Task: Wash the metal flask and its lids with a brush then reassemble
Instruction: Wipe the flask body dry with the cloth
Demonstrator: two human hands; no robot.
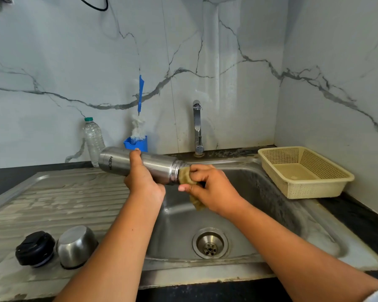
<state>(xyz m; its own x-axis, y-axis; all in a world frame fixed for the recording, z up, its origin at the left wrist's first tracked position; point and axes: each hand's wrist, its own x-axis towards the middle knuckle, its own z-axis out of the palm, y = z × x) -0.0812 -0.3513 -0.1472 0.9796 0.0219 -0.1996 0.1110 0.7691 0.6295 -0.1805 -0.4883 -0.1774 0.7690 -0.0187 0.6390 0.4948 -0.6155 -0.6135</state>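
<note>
Head view: the left hand point(143, 182) grips the metal flask point(118, 163) round its middle with curled fingers, holding it level above the sink point(260, 188), open mouth to the right. The right hand point(212, 190) pinches a yellowish scrub pad point(184, 176) against that mouth. The 2 lids (black stopper point(35, 248), steel cup point(75, 246), rim down) sit side by side on the drainboard point(63, 192). The bottle brush point(139, 127) stands in a blue holder point(138, 145).

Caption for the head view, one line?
Left hand grips the metal flask sideways over the sink while right hand presses a scrub pad to its mouth.
</note>
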